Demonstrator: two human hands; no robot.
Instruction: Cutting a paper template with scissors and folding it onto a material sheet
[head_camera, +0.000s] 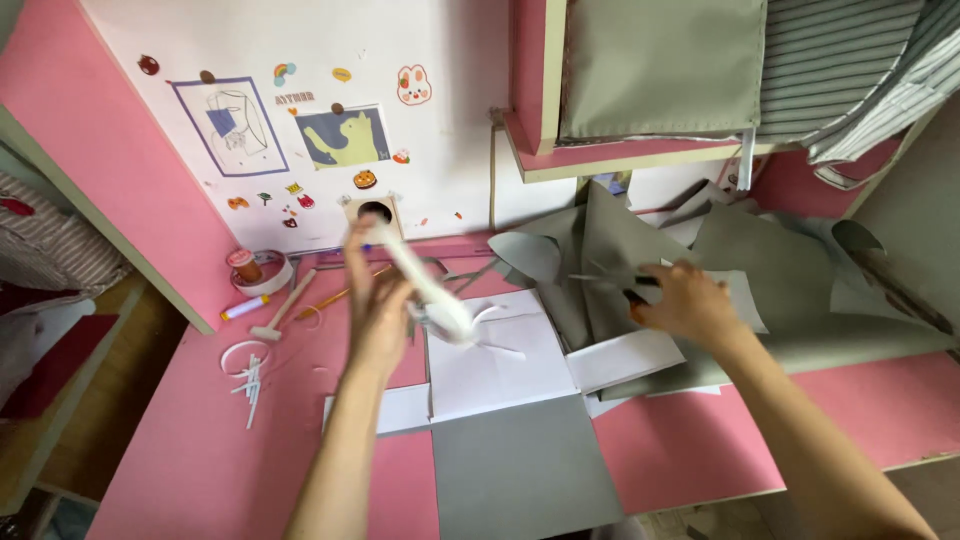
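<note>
My left hand lifts a blurred white paper strip above the white sheet; my right hand grips scissors, mostly hidden, over grey card on the pink surface.

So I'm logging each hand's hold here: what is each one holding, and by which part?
Left hand holds a blurred white strip by its upper end. Right hand holds scissors by the handles, blades over grey sheets.
</note>
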